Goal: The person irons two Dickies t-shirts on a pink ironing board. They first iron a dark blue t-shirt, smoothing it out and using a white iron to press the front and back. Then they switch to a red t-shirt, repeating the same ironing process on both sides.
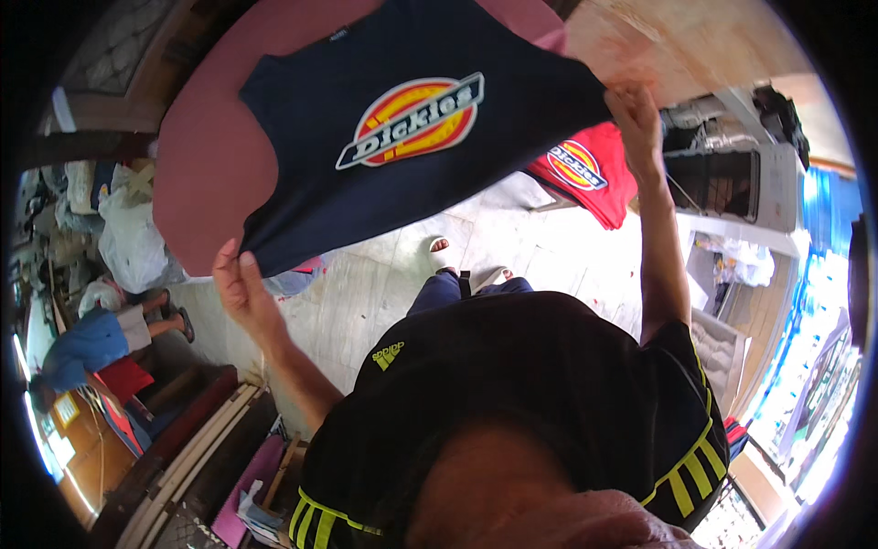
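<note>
A dark navy sleeveless shirt is spread out in front of me, with a red, yellow and white oval print on its chest. Its neck end lies away from me over a pink-covered table. At the lower left corner of the hem, my left hand pinches the fabric. My right hand grips the opposite corner, farther off to the right, so the lower edge is stretched on a slant between both hands. Below the right part of the shirt hangs a red garment with a similar print.
White plastic bags are piled left of the table. Beyond them, a person in a blue top is at the far left. A dark appliance with a white frame stands at the right. Long pale poles lie at lower left.
</note>
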Demonstrator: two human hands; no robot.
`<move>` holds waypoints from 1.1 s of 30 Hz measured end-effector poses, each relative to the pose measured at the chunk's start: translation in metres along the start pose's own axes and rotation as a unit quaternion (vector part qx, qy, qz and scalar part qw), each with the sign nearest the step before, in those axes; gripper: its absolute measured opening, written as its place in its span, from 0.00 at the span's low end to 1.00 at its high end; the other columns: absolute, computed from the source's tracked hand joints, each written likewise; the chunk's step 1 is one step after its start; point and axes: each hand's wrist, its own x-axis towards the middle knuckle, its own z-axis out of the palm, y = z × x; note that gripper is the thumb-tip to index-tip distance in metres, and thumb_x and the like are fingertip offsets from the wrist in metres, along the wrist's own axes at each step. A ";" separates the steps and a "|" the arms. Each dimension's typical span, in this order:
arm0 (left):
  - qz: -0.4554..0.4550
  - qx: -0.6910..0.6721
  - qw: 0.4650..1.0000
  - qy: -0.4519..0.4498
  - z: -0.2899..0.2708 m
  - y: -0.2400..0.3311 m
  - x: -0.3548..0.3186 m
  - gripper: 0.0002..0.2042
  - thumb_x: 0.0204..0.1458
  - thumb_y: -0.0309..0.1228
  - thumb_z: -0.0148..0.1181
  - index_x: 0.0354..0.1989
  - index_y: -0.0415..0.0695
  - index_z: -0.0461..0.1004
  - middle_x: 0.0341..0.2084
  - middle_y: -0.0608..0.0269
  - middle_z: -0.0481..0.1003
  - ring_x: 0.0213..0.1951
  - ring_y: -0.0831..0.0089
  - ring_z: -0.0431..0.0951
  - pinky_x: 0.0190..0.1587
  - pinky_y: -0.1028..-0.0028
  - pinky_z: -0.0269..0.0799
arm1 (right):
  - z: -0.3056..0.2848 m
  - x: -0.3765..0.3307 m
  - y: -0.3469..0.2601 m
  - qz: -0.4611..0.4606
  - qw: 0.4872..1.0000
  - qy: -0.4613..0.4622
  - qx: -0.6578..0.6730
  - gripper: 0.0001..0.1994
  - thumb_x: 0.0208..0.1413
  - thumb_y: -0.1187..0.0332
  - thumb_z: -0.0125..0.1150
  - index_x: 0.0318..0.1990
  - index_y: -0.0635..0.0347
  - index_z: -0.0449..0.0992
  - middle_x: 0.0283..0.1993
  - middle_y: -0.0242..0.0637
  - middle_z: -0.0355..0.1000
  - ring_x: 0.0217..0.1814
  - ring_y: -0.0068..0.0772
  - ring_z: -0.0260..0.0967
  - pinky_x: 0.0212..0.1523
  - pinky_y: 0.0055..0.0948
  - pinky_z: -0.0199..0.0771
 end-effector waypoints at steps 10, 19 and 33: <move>0.035 0.175 0.962 -0.206 0.073 0.101 -0.007 0.11 0.59 0.20 0.59 0.49 0.33 0.76 0.39 0.64 0.78 0.42 0.81 0.75 0.47 0.81 0.68 | -0.212 -0.215 -0.088 0.172 0.981 0.063 0.056 0.20 0.54 0.86 0.59 0.56 0.69 0.73 0.48 0.33 0.77 0.48 0.20 0.71 0.50 0.19 0.68; 0.157 0.245 0.890 -0.350 0.318 0.005 0.008 0.06 0.56 0.26 0.63 0.41 0.40 0.80 0.31 0.60 0.79 0.31 0.78 0.75 0.36 0.75 0.70 | -0.298 -0.212 0.045 0.232 0.938 0.024 -0.258 0.04 0.59 0.74 0.59 0.38 0.65 0.77 0.31 0.33 0.75 0.34 0.22 0.69 0.39 0.25 0.70; -0.050 -0.114 0.966 -0.228 0.483 -0.028 0.006 0.07 0.58 0.27 0.62 0.39 0.35 0.73 0.27 0.57 0.79 0.28 0.70 0.81 0.38 0.75 0.77 | -0.302 -0.171 0.160 0.203 0.900 0.229 -0.311 0.09 0.66 0.65 0.57 0.43 0.61 0.77 0.34 0.26 0.73 0.35 0.12 0.64 0.34 0.16 0.63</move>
